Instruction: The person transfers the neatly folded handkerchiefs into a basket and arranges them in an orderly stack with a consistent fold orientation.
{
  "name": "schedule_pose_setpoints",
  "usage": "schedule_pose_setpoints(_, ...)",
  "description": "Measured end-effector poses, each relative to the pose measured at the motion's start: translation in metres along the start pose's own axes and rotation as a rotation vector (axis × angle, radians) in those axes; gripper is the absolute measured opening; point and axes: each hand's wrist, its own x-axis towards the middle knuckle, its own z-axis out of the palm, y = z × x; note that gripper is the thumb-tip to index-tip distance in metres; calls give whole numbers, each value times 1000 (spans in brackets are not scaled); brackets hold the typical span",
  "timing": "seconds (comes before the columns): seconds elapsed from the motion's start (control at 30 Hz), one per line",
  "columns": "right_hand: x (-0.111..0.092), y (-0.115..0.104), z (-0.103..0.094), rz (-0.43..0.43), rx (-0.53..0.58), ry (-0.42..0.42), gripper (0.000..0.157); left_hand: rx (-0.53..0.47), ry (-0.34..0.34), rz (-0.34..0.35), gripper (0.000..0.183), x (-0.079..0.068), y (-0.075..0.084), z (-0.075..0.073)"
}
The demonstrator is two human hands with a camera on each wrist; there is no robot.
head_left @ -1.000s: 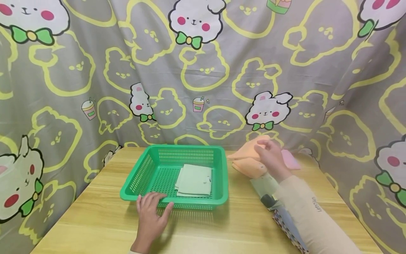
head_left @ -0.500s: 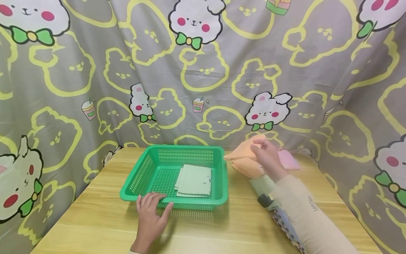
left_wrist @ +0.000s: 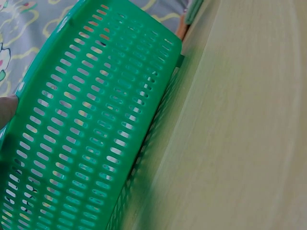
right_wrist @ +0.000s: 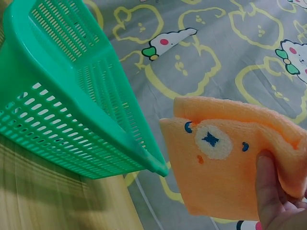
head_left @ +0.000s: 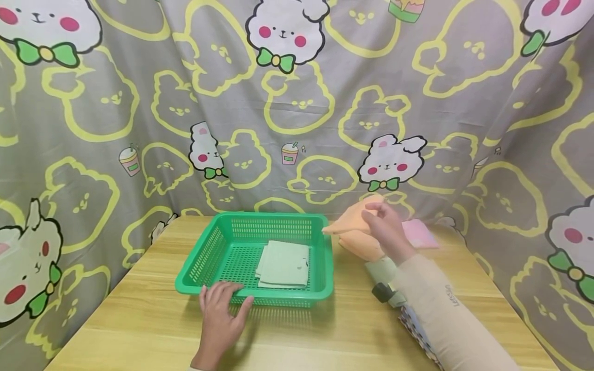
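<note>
1. Identify the step in hand: judged from the pose, the right hand [head_left: 389, 229] carries a folded orange towel [head_left: 350, 216] beside the right rim of the green basket [head_left: 292, 295].
2. Maintain a firm pinch. In the right wrist view, the thumb presses the front face and the fingers lie behind it, largely hidden; the hand is closed on the towel's edge.
3. Lift the leading corner clear of the rim before any sideways movement; a low corner could snag there.
4. Support the fold. The layers gape along the top edge in the right wrist view, so a quick swing could open them.
5. Steady the basket with the left hand [head_left: 221, 317], at bottom centre-left of the head view. Its fingers lie loosely over the near rim, thumb apart; it holds no towel.
6. Locate the towel: right of centre in the head view, to the upper left of the right hand. Its left tip overlaps the rim in the frame; contact cannot be told.
7. Note that 1 pale green cloth [head_left: 285, 263] lies folded in the basket's right half.
8. Note that 1 pink cloth [head_left: 419, 234] lies beyond the right wrist, at right of centre.
</note>
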Motion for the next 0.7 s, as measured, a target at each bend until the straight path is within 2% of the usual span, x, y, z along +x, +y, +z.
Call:
schedule_pose_setpoints(0.23, 1, -1, 4, 10, -2, 21, 38, -10, 3, 3, 31, 0, 0, 0)
schedule_pose_setpoints(0.7, -1, -3, 16, -11, 17, 11, 36, -11, 7, 8, 33, 0, 0, 0)
